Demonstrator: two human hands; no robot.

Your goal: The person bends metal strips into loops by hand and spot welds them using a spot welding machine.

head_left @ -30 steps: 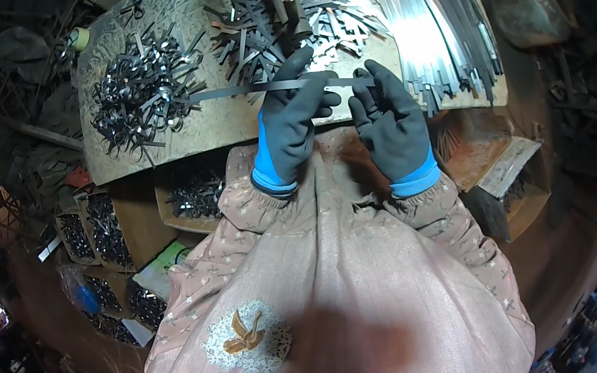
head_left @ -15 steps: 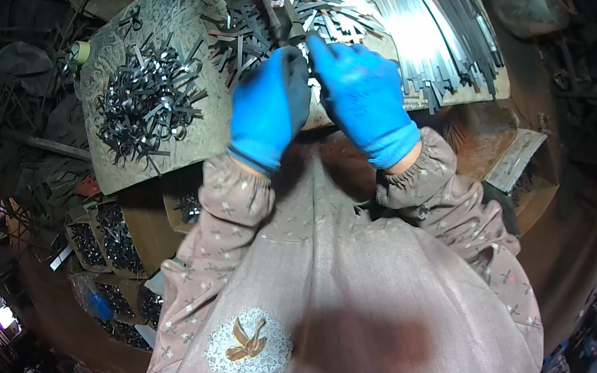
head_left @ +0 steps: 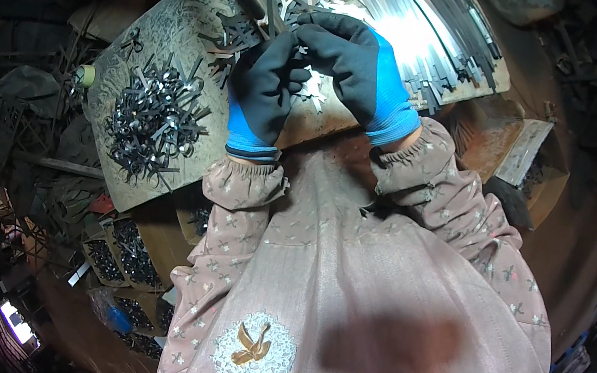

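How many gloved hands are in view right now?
2: the left blue-and-black gloved hand and the right blue-and-black gloved hand, close together over the worn wooden workboard near small metal pieces.

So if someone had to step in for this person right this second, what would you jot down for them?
Left hand: gloved, fingers curled over the small metal pieces on the worktable; whether it grips one cannot be told.
Right hand: gloved, fingertips meeting the left hand's over the same spot; its grip is hidden too.
Things: pile of bent dark metal pieces at the table's left; long shiny metal strips stacked at the right; loose cut pieces just above the hands.
Done: a large pile of bent pieces already lies there.
Left: many strips and loose pieces remain unhandled.
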